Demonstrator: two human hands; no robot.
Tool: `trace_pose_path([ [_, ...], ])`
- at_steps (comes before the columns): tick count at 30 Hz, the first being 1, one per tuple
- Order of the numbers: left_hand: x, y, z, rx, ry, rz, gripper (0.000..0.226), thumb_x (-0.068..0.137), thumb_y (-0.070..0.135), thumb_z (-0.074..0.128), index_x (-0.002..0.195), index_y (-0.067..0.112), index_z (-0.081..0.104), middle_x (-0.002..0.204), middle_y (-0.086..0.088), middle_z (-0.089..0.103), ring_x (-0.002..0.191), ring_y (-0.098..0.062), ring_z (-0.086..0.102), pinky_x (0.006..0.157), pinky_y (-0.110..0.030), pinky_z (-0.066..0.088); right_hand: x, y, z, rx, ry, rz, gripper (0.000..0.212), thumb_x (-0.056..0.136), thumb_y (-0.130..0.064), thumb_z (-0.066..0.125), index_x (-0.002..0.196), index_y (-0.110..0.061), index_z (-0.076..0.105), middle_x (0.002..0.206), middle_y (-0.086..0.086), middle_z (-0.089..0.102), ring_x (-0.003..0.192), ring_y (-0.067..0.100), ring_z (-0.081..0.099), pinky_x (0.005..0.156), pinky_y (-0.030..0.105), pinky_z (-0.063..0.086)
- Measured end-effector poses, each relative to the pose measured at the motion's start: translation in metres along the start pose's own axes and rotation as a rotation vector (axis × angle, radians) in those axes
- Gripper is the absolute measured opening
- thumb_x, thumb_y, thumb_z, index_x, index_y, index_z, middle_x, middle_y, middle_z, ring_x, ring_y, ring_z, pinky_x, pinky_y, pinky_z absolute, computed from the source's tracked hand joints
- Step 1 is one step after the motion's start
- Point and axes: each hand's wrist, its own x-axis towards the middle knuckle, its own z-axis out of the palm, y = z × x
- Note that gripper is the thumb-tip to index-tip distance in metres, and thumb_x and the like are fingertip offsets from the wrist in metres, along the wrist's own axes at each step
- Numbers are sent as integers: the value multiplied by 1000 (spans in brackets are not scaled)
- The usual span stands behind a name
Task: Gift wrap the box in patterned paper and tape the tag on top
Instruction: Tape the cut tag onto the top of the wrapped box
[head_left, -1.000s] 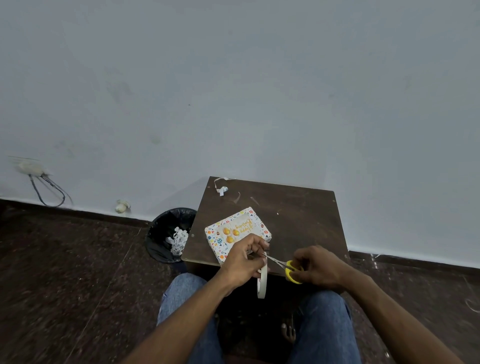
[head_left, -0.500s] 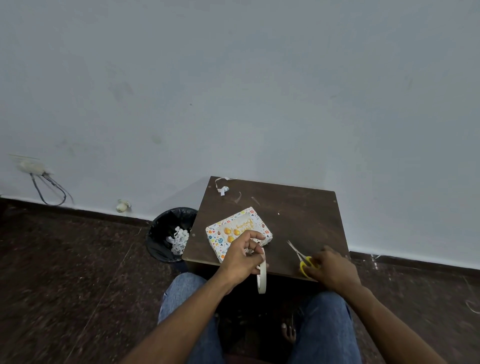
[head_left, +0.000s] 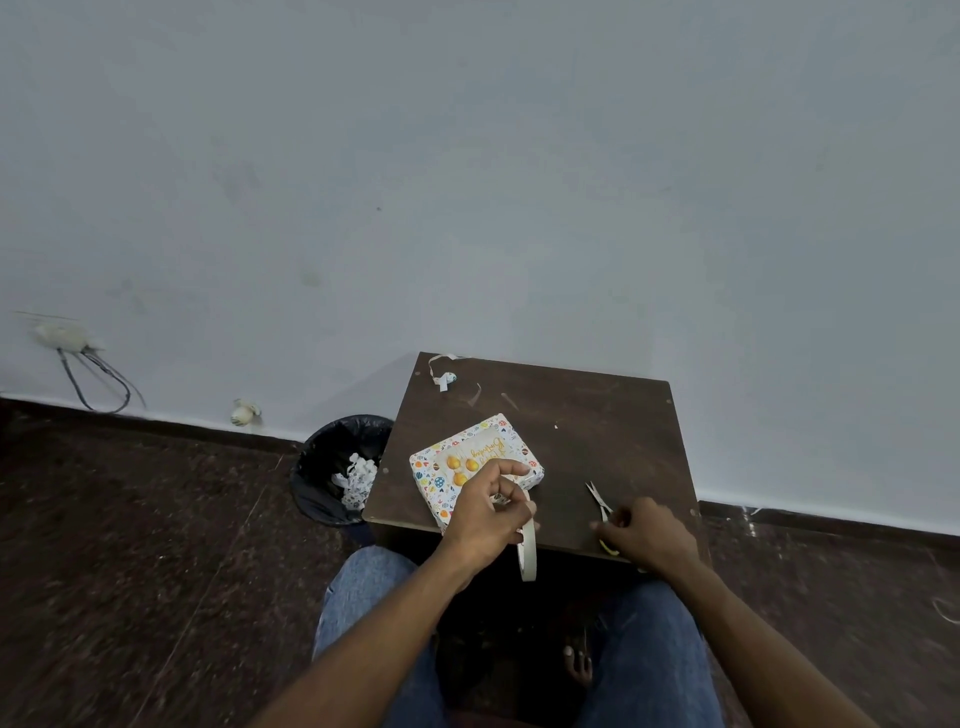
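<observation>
A seated person in blue jeans works at the near edge of a small dark brown wooden worktop, one bare foot visible on the floor between the knees. The left hand is raised over the near edge, its fingers curled and pinching what appears to be a short piece of tape at the tips, though the piece is too small to make out clearly; a cream-coloured roll of masking tape hangs from the same hand, edge-on to the camera and dropping below the worktop's edge. The right hand rests on the worktop to the right of the left hand, its fingers curled around the yellow handles of a pair of small scissors, whose slim metal blades point away from the person and lie on or just above the surface.

Just beyond the left hand's fingers, and partly hidden by them, lies the flat rectangular box wrapped in white paper with a multicoloured pattern, set at an angle on the worktop's left half. A white birthday tag with gold lettering and orange balloons sits on its top face.

Farther off, at the worktop's far left corner, lie curled paper and tape scraps. Left of the worktop stands a round black bin lined with a plastic bag, holding patterned paper offcuts. A pale grey wall rises behind.
</observation>
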Motion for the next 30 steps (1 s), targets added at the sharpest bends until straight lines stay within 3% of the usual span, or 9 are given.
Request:
trace_pose_path([
  [4, 3, -2, 3, 34, 59, 51, 38, 82, -6, 70, 104, 24, 60, 71, 5, 61, 76, -23, 66, 82, -39, 56, -34, -29, 6, 347, -81, -415, 44, 72, -68, 65, 84, -26, 71, 82, -11, 69, 80, 4, 64, 76, 31, 52],
  [7, 3, -3, 5, 4, 98, 49, 38, 81, -7, 70, 105, 20, 60, 67, 8, 61, 75, -14, 68, 78, -23, 52, -48, -46, 23, 296, -69, -576, 51, 72, -71, 63, 94, -25, 70, 90, -17, 66, 90, 4, 60, 79, 27, 48],
  [11, -1, 2, 9, -91, 154, 40, 36, 83, -13, 61, 109, 13, 58, 71, 1, 60, 65, 1, 64, 70, -11, 45, -49, -53, 44, 242, 139, -670, 45, 81, -65, 56, 86, -23, 69, 85, -16, 63, 82, 5, 56, 69, 24, 43],
  [13, 1, -2, 9, -126, 215, 34, 39, 81, -9, 64, 107, 20, 59, 70, 5, 64, 72, -6, 61, 80, -21, 47, -50, -53, 52, 246, 260, -671, 40, 82, -61, 58, 80, -22, 68, 79, -13, 62, 75, 6, 55, 64, 19, 40],
  [15, 2, -5, 11, -155, 270, 7, 43, 78, -6, 68, 106, 27, 60, 70, 8, 66, 75, -12, 59, 88, -37, 47, -52, -55, 55, 220, 358, -685, 34, 82, -56, 60, 76, -23, 65, 74, -12, 60, 70, 8, 55, 59, 24, 43],
  [19, 0, -7, 17, -235, 316, -35, 49, 78, -2, 71, 110, 32, 58, 74, 7, 68, 90, -26, 67, 92, -46, 51, -54, -57, 53, 153, 454, -731, 26, 82, -46, 62, 72, -23, 58, 68, -12, 57, 64, 12, 53, 50, 34, 47],
  [23, 1, -4, 17, -364, 289, -109, 57, 67, 2, 74, 112, 34, 58, 75, 10, 66, 100, -45, 65, 90, -66, 49, -53, -53, 53, 164, 475, -738, 26, 83, -45, 62, 71, -22, 58, 68, -12, 57, 66, 9, 51, 52, 30, 44],
  [25, 0, 0, 16, -441, 274, -153, 57, 72, -8, 72, 113, 29, 58, 82, 2, 65, 98, -50, 65, 88, -66, 50, -53, -52, 52, 180, 467, -748, 26, 84, -46, 61, 72, -22, 59, 68, -12, 57, 67, 8, 49, 54, 29, 43],
  [30, 2, 0, 11, -553, 196, -200, 48, 87, -16, 57, 119, 19, 55, 107, -12, 66, 93, -35, 71, 78, -48, 60, -51, -47, 52, 214, 396, -756, 31, 88, -49, 57, 78, -20, 65, 75, -12, 61, 73, 9, 53, 59, 33, 48],
])
